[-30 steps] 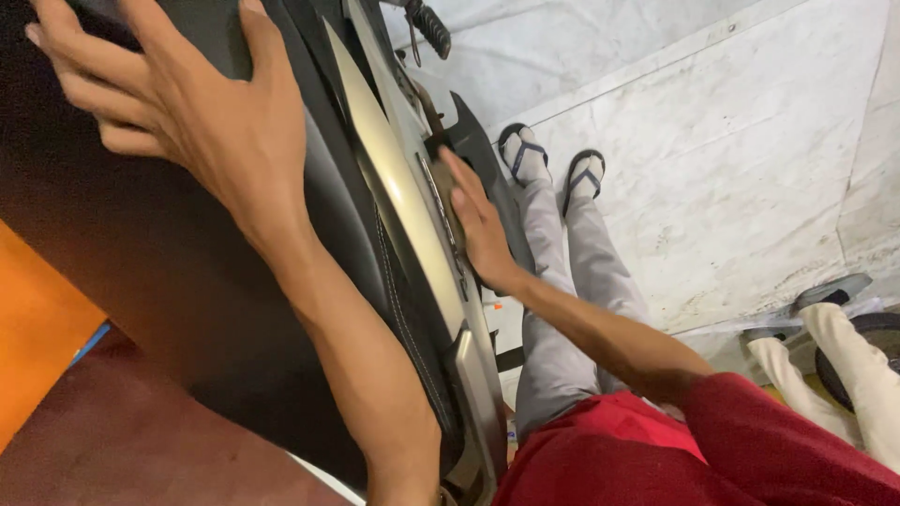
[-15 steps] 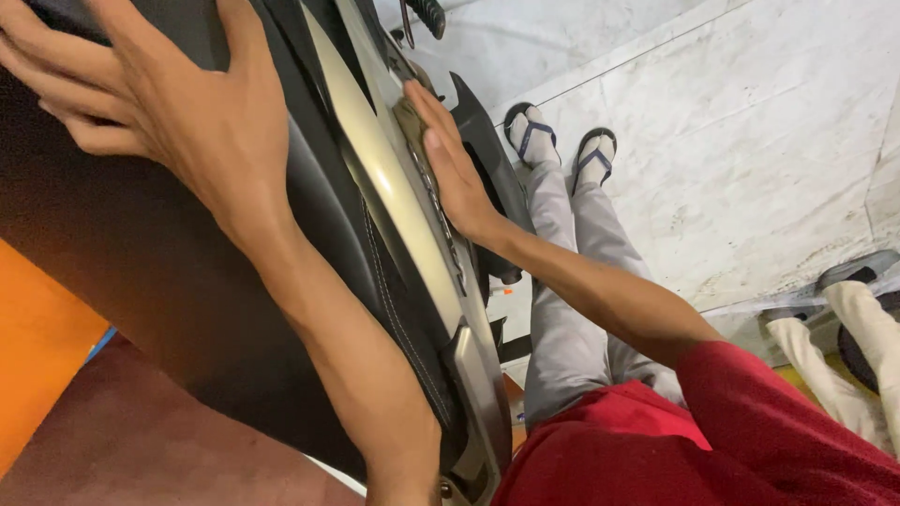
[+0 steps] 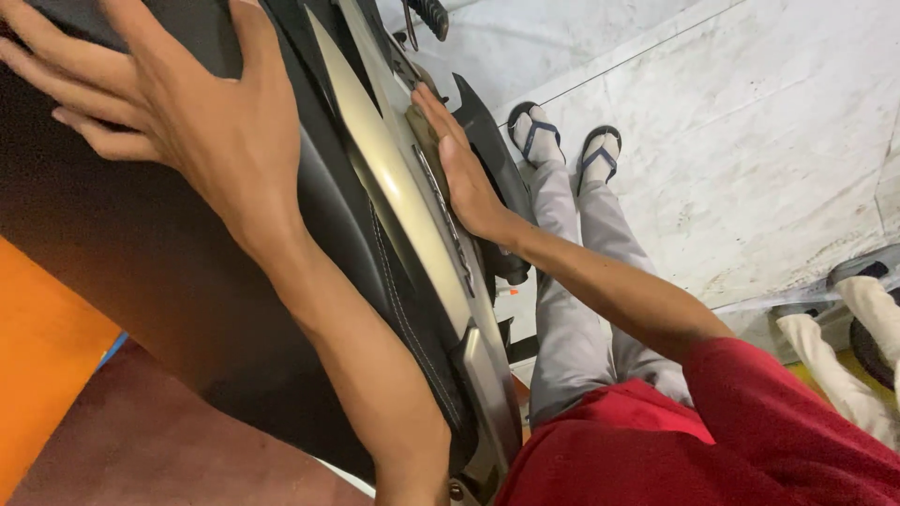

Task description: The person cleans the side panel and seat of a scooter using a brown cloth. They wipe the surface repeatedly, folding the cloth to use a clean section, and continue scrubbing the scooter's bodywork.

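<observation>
Pale marble floor tiles (image 3: 750, 141), stained and crossed by dark joint lines, fill the right of the head view; at lower left lie an orange surface (image 3: 42, 375) and a dull red one (image 3: 159, 450).

A scooter stands over this floor, seen from above and along its side. Its black seat (image 3: 141, 253) takes up the left of the view, and the beige side panel (image 3: 394, 187) runs diagonally beside it, with a black handlebar grip (image 3: 433, 14) at the top edge.

Status of work:
- Left hand (image 3: 187, 122): fingers spread, palm flat on the seat. It presses and clasps nothing.
- Right hand (image 3: 459, 164): flat against the edge of the side panel, fingers extended along it, not clenched.
- Panel: appears seated against the bodywork. No tool or loose fastener is in view, so judged progress is the pressing or checking of the fit; whether any fixing remains cannot be told.

The person wears a red shirt (image 3: 712, 431), grey trousers (image 3: 572, 300) and blue-strapped sandals (image 3: 567, 141). Another person's pale-trousered leg (image 3: 834, 347) shows at the right edge.
</observation>
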